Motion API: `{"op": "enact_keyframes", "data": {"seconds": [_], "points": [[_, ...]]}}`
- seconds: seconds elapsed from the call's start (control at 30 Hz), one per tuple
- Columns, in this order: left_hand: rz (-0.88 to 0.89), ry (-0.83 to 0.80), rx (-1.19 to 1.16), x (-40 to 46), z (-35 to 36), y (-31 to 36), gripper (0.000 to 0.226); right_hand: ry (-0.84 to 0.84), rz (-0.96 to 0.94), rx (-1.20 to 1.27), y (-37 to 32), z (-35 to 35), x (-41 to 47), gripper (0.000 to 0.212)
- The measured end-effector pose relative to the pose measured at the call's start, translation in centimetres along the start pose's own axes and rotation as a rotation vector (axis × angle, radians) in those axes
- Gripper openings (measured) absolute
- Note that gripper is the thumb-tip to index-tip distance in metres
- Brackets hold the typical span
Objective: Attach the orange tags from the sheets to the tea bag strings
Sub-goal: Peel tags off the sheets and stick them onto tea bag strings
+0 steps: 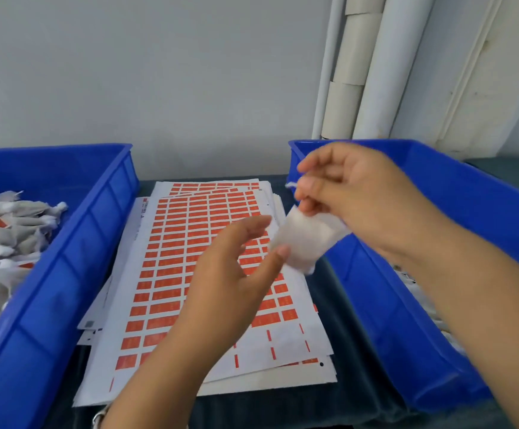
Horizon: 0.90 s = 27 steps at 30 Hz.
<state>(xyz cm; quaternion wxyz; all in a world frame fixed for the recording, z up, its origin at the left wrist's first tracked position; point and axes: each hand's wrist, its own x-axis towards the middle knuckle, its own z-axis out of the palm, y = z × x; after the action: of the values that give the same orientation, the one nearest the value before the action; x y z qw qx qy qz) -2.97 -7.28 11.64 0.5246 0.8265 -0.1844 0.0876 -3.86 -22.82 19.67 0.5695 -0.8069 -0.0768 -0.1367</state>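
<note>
A stack of white sheets [171,274] printed with rows of orange tags lies on the dark table between two blue bins. My right hand [354,193] is raised above the sheets' right edge and pinches the top and string of a white tea bag [307,239], which hangs below its fingers. My left hand [233,274] reaches up from below with fingers spread; its thumb touches the bag's lower left corner. The bag is blurred, so I cannot make out the string's end.
The blue bin on the left [75,252] holds several white tea bags, some with orange tags. The blue bin on the right [437,292] is mostly hidden by my right arm. White pipes [369,75] stand against the wall behind.
</note>
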Motion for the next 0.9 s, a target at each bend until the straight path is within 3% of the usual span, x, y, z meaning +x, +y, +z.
{"op": "enact_keyframes", "data": {"seconds": [0.13,0.3,0.33,0.4,0.43,0.5,0.63,0.8,0.87,0.9], "points": [[-0.005,0.009,0.029,-0.7,-0.6,-0.5,0.011,-0.124,0.076,0.006,1.7,4.2,-1.7,0.018],[-0.102,0.04,-0.124,-2.9,-1.3,-3.1,0.002,-0.114,0.192,0.033,3.9,6.9,-2.8,0.022],[-0.126,0.045,-0.165,-3.2,-1.3,-3.6,0.005,-0.113,0.25,0.113,4.3,7.3,-2.8,0.027],[-0.17,0.041,-0.246,-3.9,-1.3,-4.6,0.009,-0.119,0.444,0.526,5.0,8.1,-2.7,0.03],[-0.199,0.024,-0.258,-4.1,-1.2,-5.0,0.01,-0.107,0.563,0.75,5.1,8.4,-2.5,0.027],[-0.26,-0.032,-0.229,-4.6,-1.2,-5.8,0.019,-0.071,0.713,0.947,5.4,8.5,-2.0,0.014],[-0.367,-0.161,-0.208,-5.1,-1.3,-6.6,0.017,-0.062,0.78,1.0,5.6,8.7,-0.9,0.013],[-0.286,-0.229,-0.085,-4.5,-1.3,-6.6,0.022,-0.094,0.741,0.978,6.7,9.7,-1.1,0.01],[-0.26,-0.196,-0.134,-4.2,-1.2,-6.6,0.022,-0.059,0.657,0.819,7.6,10.1,-1.4,0.003],[-0.271,-0.155,-0.202,-4.1,-1.3,-6.5,0.02,-0.04,0.605,0.65,8.4,10.2,-1.6,0.009]]}}
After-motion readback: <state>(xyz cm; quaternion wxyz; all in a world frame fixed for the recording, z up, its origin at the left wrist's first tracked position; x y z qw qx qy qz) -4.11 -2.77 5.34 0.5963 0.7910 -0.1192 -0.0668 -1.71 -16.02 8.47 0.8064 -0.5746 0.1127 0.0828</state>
